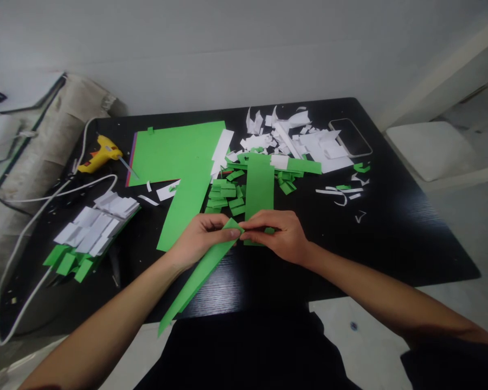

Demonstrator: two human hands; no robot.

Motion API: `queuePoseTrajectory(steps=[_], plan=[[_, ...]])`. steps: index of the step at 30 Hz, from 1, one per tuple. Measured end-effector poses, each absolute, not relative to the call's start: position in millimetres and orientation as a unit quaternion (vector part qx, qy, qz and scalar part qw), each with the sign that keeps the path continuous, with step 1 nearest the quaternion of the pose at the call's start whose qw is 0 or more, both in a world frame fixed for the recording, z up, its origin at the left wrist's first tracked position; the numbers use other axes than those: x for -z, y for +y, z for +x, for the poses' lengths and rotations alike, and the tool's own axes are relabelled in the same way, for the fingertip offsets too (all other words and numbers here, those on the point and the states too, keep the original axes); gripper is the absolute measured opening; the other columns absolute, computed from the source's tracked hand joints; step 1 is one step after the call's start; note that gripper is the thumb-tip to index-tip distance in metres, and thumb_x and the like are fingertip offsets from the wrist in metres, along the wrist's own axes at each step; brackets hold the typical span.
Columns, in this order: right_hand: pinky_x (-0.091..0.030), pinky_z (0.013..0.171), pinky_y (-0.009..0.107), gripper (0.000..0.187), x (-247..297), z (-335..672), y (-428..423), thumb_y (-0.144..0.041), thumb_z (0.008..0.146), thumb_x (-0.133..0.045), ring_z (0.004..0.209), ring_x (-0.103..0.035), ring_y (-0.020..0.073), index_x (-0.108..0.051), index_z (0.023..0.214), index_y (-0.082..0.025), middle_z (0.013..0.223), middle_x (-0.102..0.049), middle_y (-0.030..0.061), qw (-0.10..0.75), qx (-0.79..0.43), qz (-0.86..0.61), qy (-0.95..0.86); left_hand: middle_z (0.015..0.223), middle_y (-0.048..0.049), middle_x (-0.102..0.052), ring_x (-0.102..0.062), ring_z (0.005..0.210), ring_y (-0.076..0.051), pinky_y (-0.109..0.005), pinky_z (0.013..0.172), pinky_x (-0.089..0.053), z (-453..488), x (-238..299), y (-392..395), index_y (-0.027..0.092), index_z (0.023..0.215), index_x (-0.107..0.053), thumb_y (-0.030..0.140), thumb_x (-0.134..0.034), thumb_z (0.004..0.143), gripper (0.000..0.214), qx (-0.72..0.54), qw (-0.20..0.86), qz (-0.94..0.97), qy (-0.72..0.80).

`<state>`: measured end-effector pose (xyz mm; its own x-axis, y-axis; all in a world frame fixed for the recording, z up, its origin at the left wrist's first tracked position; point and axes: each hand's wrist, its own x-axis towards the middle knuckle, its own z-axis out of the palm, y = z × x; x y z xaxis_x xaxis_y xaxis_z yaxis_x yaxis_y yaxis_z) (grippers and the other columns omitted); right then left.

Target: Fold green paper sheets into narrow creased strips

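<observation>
- Head view, nearest: a folded green strip point(199, 276) slants through the person's grasp, its lower end reaching past the near edge of the black table point(370, 254).
- Left hand point(205, 235): the thumb presses on top of the strip near its upper end, other fingers beneath, so the paper is clasped between them.
- Right hand point(278, 233): thumb and forefinger are pinched together at the strip's upper corner, just beside the left thumb tip.
- Well to the left lies a bundle of white and green folded pieces point(95, 225), white tabs overlapping, green ones at its near end.
- Just beyond the right hand, a wide green strip point(260, 189) lies flat, pointing away from the person.
- Left of it are small folded green pieces point(223, 189), then a slanting green panel point(187, 206).
- Thin paper slivers point(341, 190) are scattered on the right.
- Further off at left, a yellow glue gun point(100, 154) rests with a pale stick at its nose, near a white cable point(24, 201).
- Behind the slanting panel spreads a large green sheet point(166, 154).
- Toward the back, white paper scraps point(260, 142) are heaped; a phone point(352, 138) lies at their right.
- Farthest stands a pale wall point(228, 54).
</observation>
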<state>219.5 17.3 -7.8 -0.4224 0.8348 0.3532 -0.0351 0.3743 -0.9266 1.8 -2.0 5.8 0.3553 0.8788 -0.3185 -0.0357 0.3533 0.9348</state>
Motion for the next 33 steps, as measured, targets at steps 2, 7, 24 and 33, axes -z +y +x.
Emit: queuePoseTrajectory(steps=[2, 7, 24, 33], plan=[[-0.061, 0.066, 0.028, 0.017, 8.3, 219.5, 17.2, -0.027, 0.084, -0.086, 0.072, -0.075, 0.0159, -0.084, 0.101, -0.026, 0.088, -0.081, 0.0032, 0.450, -0.478, -0.291, -0.696, 0.068, -0.0011, -0.070, -0.058, 0.063, -0.011, -0.024, 0.063, -0.044, 1.5, -5.7, -1.7, 0.016, 0.072, -0.076, 0.036, -0.085, 0.078, 0.022, -0.335, 0.681, 0.461, 0.459], [-0.061, 0.065, 0.025, 0.017, 12.1, 219.1, 17.4, -0.023, 0.085, -0.085, 0.072, -0.075, 0.0151, -0.084, 0.102, -0.023, 0.088, -0.081, 0.0044, 0.465, -0.461, -0.276, -0.704, 0.068, -0.0008, -0.069, -0.056, 0.063, -0.011, -0.024, 0.063, -0.043, 2.6, -4.3, -2.2, 0.017, 0.072, -0.077, 0.036, -0.086, 0.076, 0.021, -0.341, 0.673, 0.455, 0.474], [-0.060, 0.065, 0.026, 0.018, 13.3, 217.9, 17.2, -0.020, 0.084, -0.086, 0.073, -0.075, 0.0157, -0.084, 0.102, -0.023, 0.088, -0.081, 0.0044, 0.468, -0.461, -0.274, -0.703, 0.068, -0.0013, -0.073, -0.061, 0.063, -0.012, -0.026, 0.067, -0.046, 4.2, -5.3, -1.9, 0.018, 0.071, -0.079, 0.029, -0.086, 0.074, 0.013, -0.342, 0.696, 0.412, 0.479], [-0.061, 0.066, 0.026, 0.016, 14.4, 218.1, 16.4, -0.022, 0.085, -0.085, 0.075, -0.076, 0.0157, -0.083, 0.100, -0.022, 0.089, -0.082, 0.0044, 0.468, -0.462, -0.273, -0.702, 0.066, -0.0012, -0.073, -0.062, 0.061, -0.012, -0.025, 0.065, -0.046, 6.0, -6.8, -3.0, 0.018, 0.069, -0.078, 0.029, -0.086, 0.072, 0.014, -0.340, 0.703, 0.398, 0.482]])
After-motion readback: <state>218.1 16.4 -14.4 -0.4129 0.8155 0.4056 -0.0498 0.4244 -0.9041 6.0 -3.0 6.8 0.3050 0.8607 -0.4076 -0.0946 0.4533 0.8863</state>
